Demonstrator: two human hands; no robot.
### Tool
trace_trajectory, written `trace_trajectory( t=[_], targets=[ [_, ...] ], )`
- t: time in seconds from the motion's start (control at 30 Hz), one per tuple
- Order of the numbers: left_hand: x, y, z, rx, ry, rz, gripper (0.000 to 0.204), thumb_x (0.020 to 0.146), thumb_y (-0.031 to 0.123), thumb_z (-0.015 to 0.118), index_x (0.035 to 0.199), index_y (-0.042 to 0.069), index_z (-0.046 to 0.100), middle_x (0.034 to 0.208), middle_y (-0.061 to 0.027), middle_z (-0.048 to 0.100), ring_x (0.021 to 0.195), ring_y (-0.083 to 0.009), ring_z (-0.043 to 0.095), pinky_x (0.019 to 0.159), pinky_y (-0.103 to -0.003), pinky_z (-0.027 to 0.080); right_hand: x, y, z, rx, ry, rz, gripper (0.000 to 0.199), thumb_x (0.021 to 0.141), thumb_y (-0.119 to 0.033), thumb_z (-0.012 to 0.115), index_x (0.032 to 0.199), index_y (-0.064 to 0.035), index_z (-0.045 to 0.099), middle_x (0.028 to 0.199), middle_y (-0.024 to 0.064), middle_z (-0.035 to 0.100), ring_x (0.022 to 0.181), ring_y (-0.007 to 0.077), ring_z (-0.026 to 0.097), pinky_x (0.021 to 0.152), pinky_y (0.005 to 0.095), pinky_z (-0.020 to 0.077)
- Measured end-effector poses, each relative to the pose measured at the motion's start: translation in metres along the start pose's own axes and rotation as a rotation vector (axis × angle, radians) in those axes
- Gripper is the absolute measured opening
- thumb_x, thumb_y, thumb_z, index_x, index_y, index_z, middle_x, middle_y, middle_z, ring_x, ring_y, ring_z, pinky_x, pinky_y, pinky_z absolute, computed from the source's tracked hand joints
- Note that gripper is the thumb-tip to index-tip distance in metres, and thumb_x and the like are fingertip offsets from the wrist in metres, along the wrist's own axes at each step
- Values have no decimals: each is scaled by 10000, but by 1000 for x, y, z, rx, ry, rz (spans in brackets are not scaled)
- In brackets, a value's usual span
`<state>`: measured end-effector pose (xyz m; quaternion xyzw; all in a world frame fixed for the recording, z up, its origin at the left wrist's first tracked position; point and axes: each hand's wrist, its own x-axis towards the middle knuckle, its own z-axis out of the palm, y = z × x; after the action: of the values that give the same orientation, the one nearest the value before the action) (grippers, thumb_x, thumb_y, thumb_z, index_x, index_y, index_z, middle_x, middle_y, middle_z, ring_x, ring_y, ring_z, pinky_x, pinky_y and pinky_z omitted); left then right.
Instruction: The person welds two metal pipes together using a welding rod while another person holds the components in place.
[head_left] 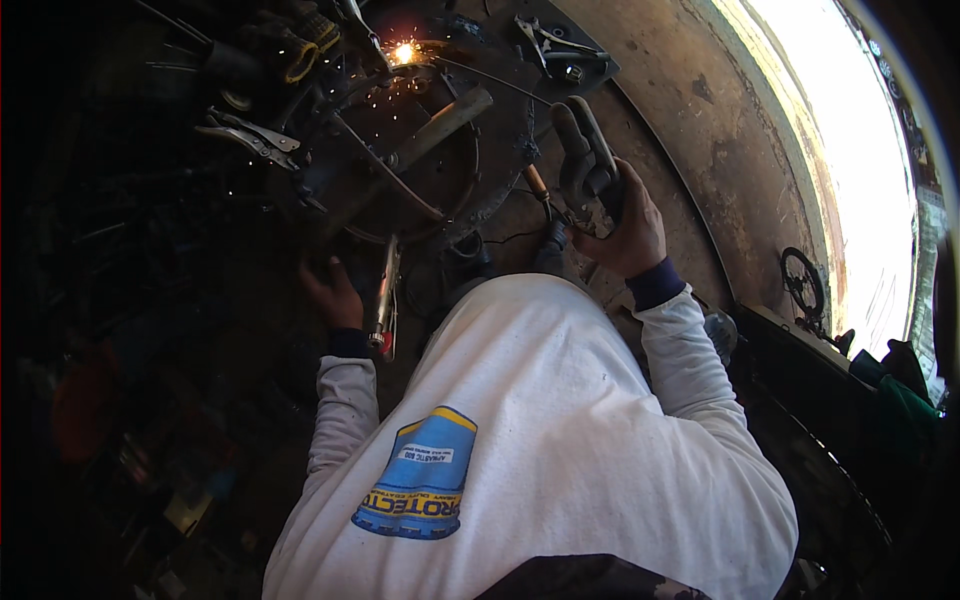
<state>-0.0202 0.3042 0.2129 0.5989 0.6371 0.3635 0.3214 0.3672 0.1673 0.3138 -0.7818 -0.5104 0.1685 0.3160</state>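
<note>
My right hand [630,225] is closed round the handle of a welding electrode holder [585,160]. From its jaws a thin welding rod [495,78] runs left to a bright arc [403,53] throwing sparks at the far rim of a round metal frame [476,165]. A bar or tube [440,128] lies slantwise across that frame. In shadow below the frame's near left edge, my left hand [335,292] has its visible fingers apart and appears to hold nothing. Just right of it, locking pliers [385,295] point down from the near rim.
More locking pliers [255,135] sit at the frame's left, and another pair [550,45] lies on the dark plate at the far right. A dark glove with yellow trim [310,48] is at the far left. A copper-coloured clamp or connector [537,182] hangs near the electrode holder.
</note>
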Motion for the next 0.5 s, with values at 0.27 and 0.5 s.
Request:
trace_trajectory(
  t=[0.27, 0.5],
  targets=[
    [1, 6, -1, 220, 13, 2, 498, 943, 192, 563, 1328, -73, 391, 1327, -232, 481, 1245, -317, 472, 1052, -389, 351, -1, -1, 1, -20, 14, -5, 960, 560, -322, 856, 1352, -39, 393, 1166, 197, 595, 1035, 338, 628, 870, 407, 521],
    [-2, 11, 2, -1, 0, -20, 519, 951, 212, 557, 1337, -82, 371, 1335, -238, 472, 1244, -315, 471, 1053, -390, 351, -11, 11, -2, 161, 147, -15, 965, 564, -286, 870, 1352, -21, 379, 1156, 194, 604, 1044, 315, 636, 881, 396, 520]
  ],
)
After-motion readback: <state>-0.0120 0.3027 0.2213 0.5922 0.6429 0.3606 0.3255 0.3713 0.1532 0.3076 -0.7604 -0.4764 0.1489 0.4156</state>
